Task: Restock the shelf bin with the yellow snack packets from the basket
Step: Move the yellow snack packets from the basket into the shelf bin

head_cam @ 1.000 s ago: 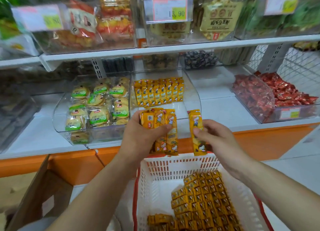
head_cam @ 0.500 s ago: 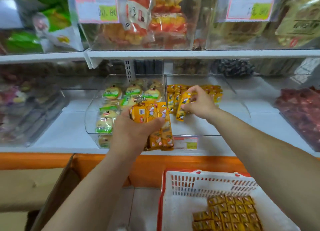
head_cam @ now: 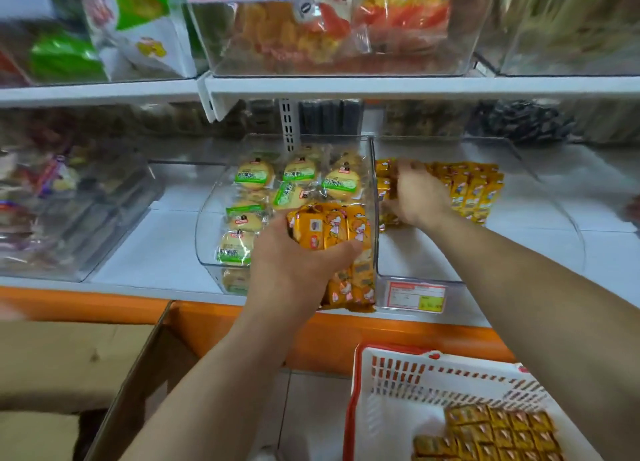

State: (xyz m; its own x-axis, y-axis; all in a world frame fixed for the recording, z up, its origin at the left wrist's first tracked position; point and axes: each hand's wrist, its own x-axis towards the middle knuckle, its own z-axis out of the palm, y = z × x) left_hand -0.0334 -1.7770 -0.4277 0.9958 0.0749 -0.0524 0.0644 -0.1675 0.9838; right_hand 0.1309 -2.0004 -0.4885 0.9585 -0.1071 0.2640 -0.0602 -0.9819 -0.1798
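- The shelf bin point(head_cam: 405, 256), centre frame, is partly filled with yellow snack packets point(head_cam: 474, 190).
- A bundle point(head_cam: 332, 232) is gripped by the left hand point(head_cam: 298, 263). Whether the blurred right hand point(head_cam: 415, 197) inside the bin holds one cannot be told.
- Many are left in the basket point(head_cam: 398, 374), lower right.

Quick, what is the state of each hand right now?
Left hand: holds a bundle of yellow snack packets.
Right hand: inside the shelf bin, at the row of packets; grip cannot be told.

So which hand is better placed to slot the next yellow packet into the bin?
Probably the right hand: it is inside the clear bin, right beside the row of packets. The left hand is full, gripping a bundle of packets outside it.
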